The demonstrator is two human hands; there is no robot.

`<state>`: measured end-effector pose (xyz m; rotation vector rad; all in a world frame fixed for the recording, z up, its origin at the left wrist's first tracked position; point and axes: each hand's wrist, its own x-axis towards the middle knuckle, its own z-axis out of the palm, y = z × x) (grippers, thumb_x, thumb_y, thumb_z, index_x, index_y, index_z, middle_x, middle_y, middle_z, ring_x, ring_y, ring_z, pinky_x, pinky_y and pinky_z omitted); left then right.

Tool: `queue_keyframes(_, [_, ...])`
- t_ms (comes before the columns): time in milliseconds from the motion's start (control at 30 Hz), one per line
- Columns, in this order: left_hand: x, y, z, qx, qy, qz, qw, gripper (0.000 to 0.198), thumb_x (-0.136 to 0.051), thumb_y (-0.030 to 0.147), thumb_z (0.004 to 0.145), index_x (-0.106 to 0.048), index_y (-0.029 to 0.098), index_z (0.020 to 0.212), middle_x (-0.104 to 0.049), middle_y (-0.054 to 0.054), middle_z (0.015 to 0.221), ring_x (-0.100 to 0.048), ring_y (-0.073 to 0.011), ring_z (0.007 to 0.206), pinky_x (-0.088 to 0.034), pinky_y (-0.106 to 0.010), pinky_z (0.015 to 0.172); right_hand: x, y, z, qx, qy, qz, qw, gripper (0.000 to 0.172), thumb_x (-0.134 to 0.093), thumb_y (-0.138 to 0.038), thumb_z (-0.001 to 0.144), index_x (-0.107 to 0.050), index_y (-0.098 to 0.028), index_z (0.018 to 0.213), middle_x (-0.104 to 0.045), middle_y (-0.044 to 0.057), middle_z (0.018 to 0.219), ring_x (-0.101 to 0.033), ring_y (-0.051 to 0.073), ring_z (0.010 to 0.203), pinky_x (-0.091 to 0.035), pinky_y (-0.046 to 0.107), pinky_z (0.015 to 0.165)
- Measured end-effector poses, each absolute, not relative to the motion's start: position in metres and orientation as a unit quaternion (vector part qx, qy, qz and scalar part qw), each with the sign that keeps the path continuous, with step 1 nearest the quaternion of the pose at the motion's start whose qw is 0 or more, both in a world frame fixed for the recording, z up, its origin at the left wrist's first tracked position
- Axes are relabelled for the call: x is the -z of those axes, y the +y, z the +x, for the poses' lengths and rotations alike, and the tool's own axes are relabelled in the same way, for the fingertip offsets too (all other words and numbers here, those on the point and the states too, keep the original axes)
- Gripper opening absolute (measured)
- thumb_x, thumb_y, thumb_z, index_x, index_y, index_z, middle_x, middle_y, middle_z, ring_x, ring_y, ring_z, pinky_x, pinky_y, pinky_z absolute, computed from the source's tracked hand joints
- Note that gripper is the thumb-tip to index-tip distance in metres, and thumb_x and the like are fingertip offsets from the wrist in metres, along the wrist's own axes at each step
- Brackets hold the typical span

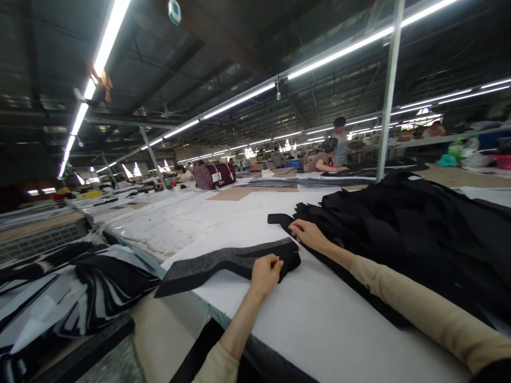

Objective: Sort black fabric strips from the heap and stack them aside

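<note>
Head view: both hands out over the white-topped bench (303, 314), and cloth is lying on every side of them

Left hand (265, 275): thumb and fingers pinched narrow on the two-tone strip (223, 259), close to its right end; one small spot carries the hold, so if that pinch slackens the strip could twist or fold over

Two-tone strip: speckled grey along one band, black along the other, slanting across the bench and rippling as it goes; press it flat like this and a ripple could become a crease

Right hand (309, 234): fingers bunched close together at the black strip (275, 218), just beyond the two-tone strip's right end; whether they truly grip it, I cannot tell, and a light touch there could slip

Black strip: seems to run on beneath the right forearm, dark against dark; two layers could easily be caught as one

Bench edge (211, 307): the two-tone strip's left end reaches past it, no hand near; a tug or its own weight could draw it down toward the striped pile (91, 287)

Black heap (379, 223): loose and high, right beside that forearm; a brushing sleeve (423, 311) could drag pieces out

Maroon bundle (215, 175): well back, with a co-worker (322, 159) bent over dark cloth, too far off to interfere
</note>
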<state>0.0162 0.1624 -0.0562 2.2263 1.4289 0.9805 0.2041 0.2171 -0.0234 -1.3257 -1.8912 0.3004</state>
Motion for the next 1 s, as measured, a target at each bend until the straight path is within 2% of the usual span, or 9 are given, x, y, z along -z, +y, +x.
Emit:
queue_keyframes(133, [0.057, 0.167, 0.014, -0.404, 0.497, 0.73, 0.237, 0.02, -0.053, 0.024, 0.074, -0.058, 0.018, 0.056, -0.053, 0.002, 0.05, -0.046, -0.0112, 0.05, -0.03, -0.023, 0.05, 0.014, 0.179, 0.192, -0.111, -0.844, -0.394, 0.346, 0.022, -0.045, -0.031, 0.087, -0.06, -0.018, 0.08, -0.063, 0.001, 0.074, -0.058, 0.012, 0.065, -0.044, 0.022, 0.062])
queue_keyframes(233, [0.058, 0.167, 0.018, -0.463, 0.483, 0.687, 0.283, 0.015, -0.058, 0.019, 0.066, -0.057, 0.018, 0.05, -0.052, 0.003, 0.047, -0.045, -0.0108, 0.049, -0.03, -0.023, 0.05, 0.02, 0.16, 0.186, 0.006, -0.933, -0.262, 0.248, 0.024, -0.042, -0.027, 0.09, -0.063, -0.018, 0.082, -0.064, 0.005, 0.082, -0.057, 0.015, 0.076, -0.043, 0.026, 0.072])
queue_keyframes(333, [0.054, 0.171, 0.017, -0.54, 0.467, 0.616, 0.334, 0.016, -0.057, 0.025, 0.066, -0.054, 0.018, 0.051, -0.05, 0.003, 0.045, -0.045, -0.0108, 0.044, -0.033, -0.023, 0.047, 0.03, 0.156, 0.188, 0.091, -0.945, -0.256, 0.185, 0.025, -0.041, -0.026, 0.091, -0.063, -0.017, 0.083, -0.063, 0.006, 0.08, -0.055, 0.017, 0.079, -0.041, 0.03, 0.076])
queue_keyframes(467, [0.028, 0.174, -0.025, -0.667, 0.421, 0.49, 0.37, 0.023, -0.053, 0.039, 0.067, -0.048, 0.018, 0.059, -0.047, 0.005, 0.05, -0.046, -0.0093, 0.045, -0.039, -0.022, 0.046, 0.039, 0.159, 0.196, 0.098, -0.941, -0.28, 0.161, 0.025, -0.04, -0.025, 0.092, -0.063, -0.018, 0.087, -0.063, 0.005, 0.083, -0.055, 0.016, 0.081, -0.041, 0.03, 0.078])
queue_keyframes(600, [-0.009, 0.165, -0.097, -0.747, 0.388, 0.409, 0.354, 0.028, -0.061, 0.041, 0.059, -0.044, 0.018, 0.063, -0.048, 0.005, 0.057, -0.048, -0.0072, 0.052, -0.041, -0.018, 0.049, 0.04, 0.162, 0.195, 0.102, -0.935, -0.295, 0.17, 0.025, -0.039, -0.023, 0.092, -0.062, -0.018, 0.086, -0.062, 0.005, 0.082, -0.055, 0.017, 0.081, -0.043, 0.03, 0.076])
queue_keyframes(700, [-0.017, 0.157, -0.115, -0.744, 0.391, 0.412, 0.351, 0.03, -0.065, 0.041, 0.057, -0.046, 0.018, 0.064, -0.05, 0.005, 0.059, -0.049, -0.0081, 0.053, -0.042, -0.019, 0.048, 0.031, 0.16, 0.182, 0.129, -0.925, -0.276, 0.226, 0.023, -0.04, -0.022, 0.091, -0.062, -0.018, 0.09, -0.063, 0.006, 0.087, -0.055, 0.018, 0.083, -0.044, 0.032, 0.077])
queue_keyframes(867, [0.013, 0.157, -0.057, -0.641, 0.419, 0.519, 0.379, 0.028, -0.06, 0.042, 0.066, -0.051, 0.017, 0.058, -0.049, 0.005, 0.051, -0.047, -0.0095, 0.044, -0.041, -0.022, 0.045, 0.0, 0.142, 0.158, 0.175, -0.886, -0.231, 0.362, 0.022, -0.04, -0.018, 0.09, -0.059, -0.019, 0.102, -0.062, 0.007, 0.103, -0.053, 0.019, 0.093, -0.043, 0.035, 0.083])
queue_keyframes(1000, [0.033, 0.163, -0.002, -0.52, 0.446, 0.62, 0.381, 0.015, -0.063, 0.023, 0.062, -0.057, 0.017, 0.05, -0.052, 0.004, 0.045, -0.046, -0.0106, 0.044, -0.037, -0.023, 0.049, -0.016, 0.137, 0.166, 0.127, -0.866, -0.269, 0.402, 0.025, -0.037, -0.021, 0.091, -0.06, -0.021, 0.102, -0.063, 0.008, 0.1, -0.056, 0.019, 0.091, -0.044, 0.035, 0.082])
